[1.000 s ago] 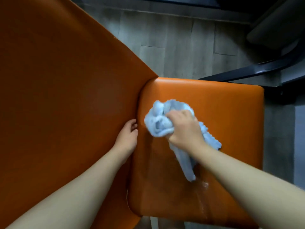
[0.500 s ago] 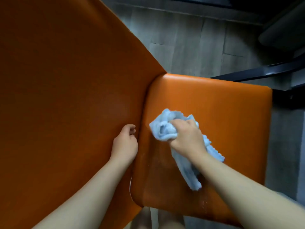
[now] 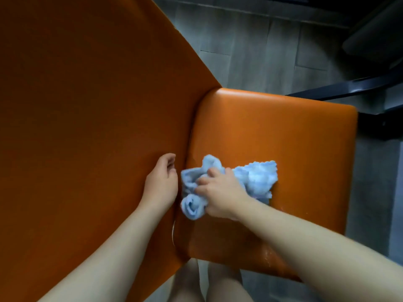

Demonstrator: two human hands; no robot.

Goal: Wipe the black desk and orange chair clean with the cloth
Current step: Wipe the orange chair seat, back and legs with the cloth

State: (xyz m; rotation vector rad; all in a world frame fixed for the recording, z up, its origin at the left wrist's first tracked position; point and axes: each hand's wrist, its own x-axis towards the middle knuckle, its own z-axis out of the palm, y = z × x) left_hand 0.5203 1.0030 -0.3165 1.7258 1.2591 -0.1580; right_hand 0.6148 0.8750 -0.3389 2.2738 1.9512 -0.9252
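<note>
We see the right hand pressed down on a crumpled light blue cloth, its fingers curled over the bunched fabric and gripping it against the seat. The cloth spreads out from under that hand: a rolled lump pokes out at about 8 o'clock of the knuckles, and a flatter flap with a scalloped edge lies toward 2 o'clock. The left hand sits just beside the cloth, at 9 o'clock of it, holding nothing; its fingers are loosely curled and it rests against the lower part of the backrest, right by the crease where the backrest meets the seat. We cannot tell whether its fingertips reach into that crease.

Both bare forearms come in from the bottom edge of the view. The orange chair fills most of the picture: its backrest takes the whole left half, and the seat lies on the right, with the cloth on the seat's near left part, close to the backrest. A few pale wet-looking marks show on the seat near the right forearm. Beyond the seat, toward 12 o'clock, lies a grey plank floor, and dark furniture legs cross at about 2 o'clock. Bare legs show below the seat's near edge.
</note>
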